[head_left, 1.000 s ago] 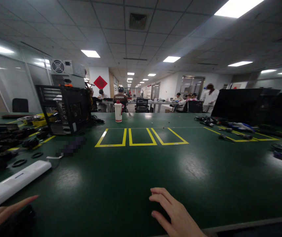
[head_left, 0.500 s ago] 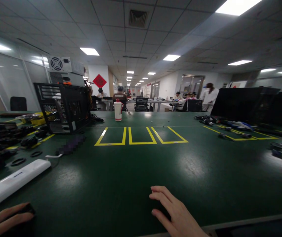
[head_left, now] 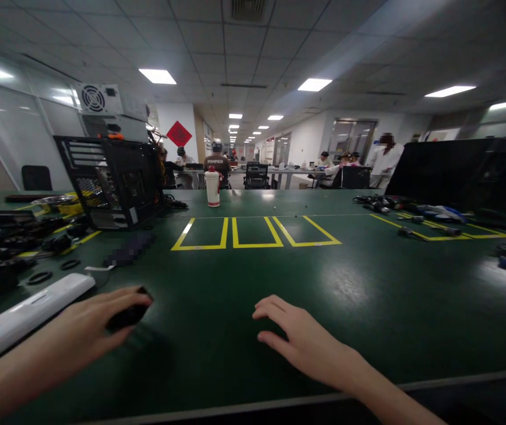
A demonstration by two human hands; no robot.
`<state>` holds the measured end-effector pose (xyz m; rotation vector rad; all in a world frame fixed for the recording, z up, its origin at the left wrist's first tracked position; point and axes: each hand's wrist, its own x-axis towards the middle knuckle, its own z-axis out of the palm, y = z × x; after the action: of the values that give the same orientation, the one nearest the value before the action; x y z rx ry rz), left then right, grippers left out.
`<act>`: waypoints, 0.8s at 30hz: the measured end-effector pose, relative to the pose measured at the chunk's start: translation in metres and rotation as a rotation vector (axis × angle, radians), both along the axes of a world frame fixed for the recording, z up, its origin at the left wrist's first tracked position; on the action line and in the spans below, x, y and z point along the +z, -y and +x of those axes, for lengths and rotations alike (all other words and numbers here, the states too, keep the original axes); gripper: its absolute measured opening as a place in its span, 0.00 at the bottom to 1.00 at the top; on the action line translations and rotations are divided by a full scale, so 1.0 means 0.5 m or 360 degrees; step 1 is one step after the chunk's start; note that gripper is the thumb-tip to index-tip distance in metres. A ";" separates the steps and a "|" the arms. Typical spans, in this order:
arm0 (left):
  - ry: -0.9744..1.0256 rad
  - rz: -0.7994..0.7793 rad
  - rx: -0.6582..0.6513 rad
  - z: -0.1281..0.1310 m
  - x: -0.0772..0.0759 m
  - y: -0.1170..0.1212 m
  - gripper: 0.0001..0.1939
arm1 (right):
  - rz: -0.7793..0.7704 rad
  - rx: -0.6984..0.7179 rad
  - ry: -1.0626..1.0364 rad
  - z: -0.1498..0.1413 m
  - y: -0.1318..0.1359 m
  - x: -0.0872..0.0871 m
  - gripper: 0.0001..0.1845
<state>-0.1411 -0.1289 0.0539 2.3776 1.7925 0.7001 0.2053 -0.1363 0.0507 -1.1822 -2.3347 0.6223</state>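
My left hand point(head_left: 95, 319) is closed round a small black object point(head_left: 129, 314) and holds it just above the green table point(head_left: 244, 283), left of centre. My right hand point(head_left: 299, 339) rests on the table near the front edge with its fingers slightly curled and apart, holding nothing. A long white device point(head_left: 26, 313) lies just left of my left hand.
Three yellow outlined boxes point(head_left: 253, 232) are marked mid-table, with a white bottle point(head_left: 212, 189) behind them. A black open computer case point(head_left: 111, 180) and black parts point(head_left: 9, 248) crowd the left. Tools and cables point(head_left: 412, 212) lie at right before dark monitors point(head_left: 456, 171). People sit far back.
My left hand came forward and up from the bottom left corner with the black object in it. The view tilted down a little; my right hand barely moved.
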 end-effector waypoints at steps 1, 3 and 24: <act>-0.0149 -0.0070 -0.0132 0.034 0.007 -0.030 0.17 | -0.0037 0.0022 -0.0061 -0.012 -0.025 0.002 0.13; -0.0265 -0.0046 -0.0331 0.114 0.014 -0.093 0.18 | -0.0254 0.0043 -0.0256 -0.038 -0.087 -0.006 0.15; 0.0351 0.0265 -0.0282 0.304 -0.121 -0.262 0.31 | -0.0113 -0.0408 -0.0906 -0.088 -0.294 -0.108 0.15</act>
<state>0.0106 0.0023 -0.0065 2.4089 1.4695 1.0760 0.1614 0.0108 -0.0032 -1.1275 -1.6708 0.8251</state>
